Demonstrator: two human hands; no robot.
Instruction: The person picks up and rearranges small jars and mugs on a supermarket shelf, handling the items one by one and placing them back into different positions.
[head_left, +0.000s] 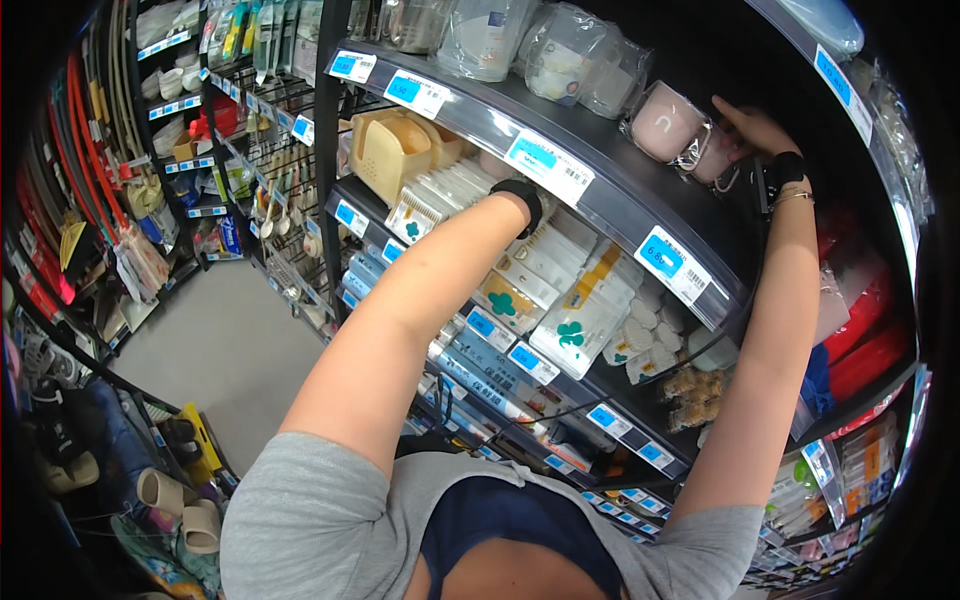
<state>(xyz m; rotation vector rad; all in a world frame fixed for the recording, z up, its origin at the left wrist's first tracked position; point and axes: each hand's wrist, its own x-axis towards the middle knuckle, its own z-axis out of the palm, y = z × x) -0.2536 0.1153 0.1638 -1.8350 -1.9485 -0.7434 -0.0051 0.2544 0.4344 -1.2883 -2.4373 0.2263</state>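
Note:
On the upper shelf, my right hand (757, 132) is at a pink cup (713, 157) in clear wrapping. One finger stretches out past the cup's far side, while the others curve against it and are partly hidden. Touching that cup on its left is another wrapped pink cup (664, 122) with a white mark. My left forearm reaches under the upper shelf's front edge, with a black band (518, 204) at the wrist. The shelf edge hides the left hand's fingers, near clear-topped packs (440, 195) and a pink thing largely covered by the shelf.
Price tags line the upper shelf's edge (480, 115). Wrapped cups (565, 60) stand farther left on it. Below are beige plastic baskets (390, 145), white packs with green clover marks (580, 315) and blue boxes (480, 365). A dark cable crosses the lower shelves; slippers (200, 525) lie lower left.

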